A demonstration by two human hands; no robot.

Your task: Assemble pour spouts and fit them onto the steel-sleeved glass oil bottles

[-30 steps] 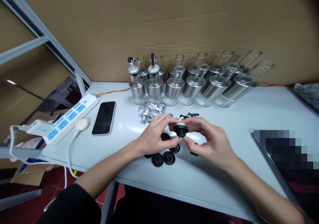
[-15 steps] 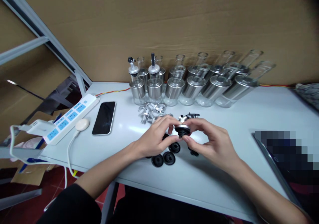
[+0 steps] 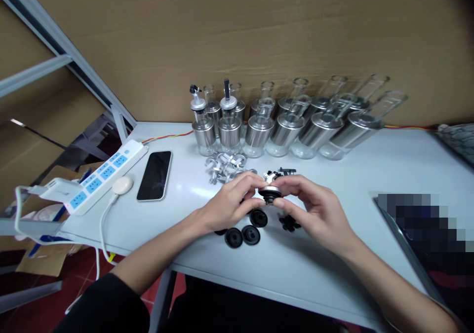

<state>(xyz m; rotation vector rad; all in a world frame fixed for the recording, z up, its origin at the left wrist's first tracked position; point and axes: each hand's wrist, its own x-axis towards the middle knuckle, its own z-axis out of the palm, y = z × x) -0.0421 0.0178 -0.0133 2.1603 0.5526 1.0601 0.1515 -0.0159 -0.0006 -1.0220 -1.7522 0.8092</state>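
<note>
Between my two hands is a pourer stopper [image 3: 270,193] with a silver collar and a black ribbed plug pointing down. My left hand [image 3: 235,200] pinches its left side with thumb and fingers. From the right, my right hand [image 3: 314,207] grips the same stopper, thumb low by the plug. Below my hands lie several black round caps [image 3: 251,235]. A cluster of small black parts [image 3: 289,222] sits under my right hand. Behind my left hand is a pile of silver spout pieces [image 3: 225,166]. More black parts [image 3: 288,170] lie beyond my right fingers.
Glass bottles with metal sleeves [image 3: 258,133] stand in two rows at the back; two front ones carry pourers [image 3: 228,102]. On the left are a phone [image 3: 154,176], a power strip [image 3: 107,177] and a round white charger [image 3: 122,185]. A dark, partly pixelated object [image 3: 418,244] lies right.
The stopper and both hands have shifted very slightly left. My right hand's thumb has moved a little, uncovering more of the black parts beneath it.
</note>
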